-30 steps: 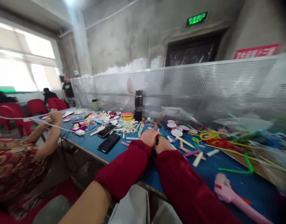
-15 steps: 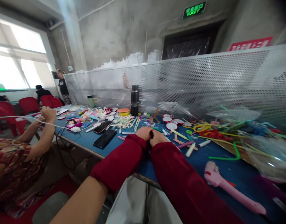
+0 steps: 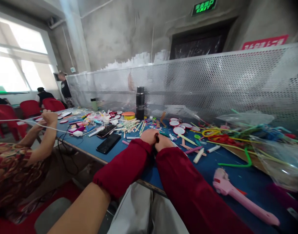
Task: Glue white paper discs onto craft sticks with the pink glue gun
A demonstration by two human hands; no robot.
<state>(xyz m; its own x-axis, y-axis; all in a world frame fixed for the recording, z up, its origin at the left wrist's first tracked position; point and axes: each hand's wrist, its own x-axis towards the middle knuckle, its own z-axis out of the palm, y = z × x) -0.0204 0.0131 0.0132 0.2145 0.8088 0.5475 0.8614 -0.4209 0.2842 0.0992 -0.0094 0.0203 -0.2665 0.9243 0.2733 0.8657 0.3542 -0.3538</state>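
Note:
My left hand (image 3: 149, 136) and my right hand (image 3: 164, 142) meet over the near part of the blue table (image 3: 131, 158). Both are closed, with the fingers curled in towards each other. A small dark patch shows between them, but what they hold, if anything, is hidden by the hands. Dark red sleeves cover both forearms. Just beyond the hands lies a thin dark green stick (image 3: 163, 133). To their right are a pale cream stick (image 3: 199, 155), a purple stick (image 3: 193, 150) and a white marker-like stick (image 3: 213, 149).
A pink glue gun (image 3: 246, 201) lies at the right. Two phones (image 3: 108, 144) are left of my hands; a black bottle (image 3: 140, 104) stands behind. White discs (image 3: 179, 130), pipe cleaners (image 3: 248, 157) and plastic bags (image 3: 282, 156) crowd the right side. A co-worker's hands (image 3: 48, 118) are at far left.
The view has shifted very slightly. My two hands stay together, with only a small shift of the fingers. The co-worker's hands have barely moved.

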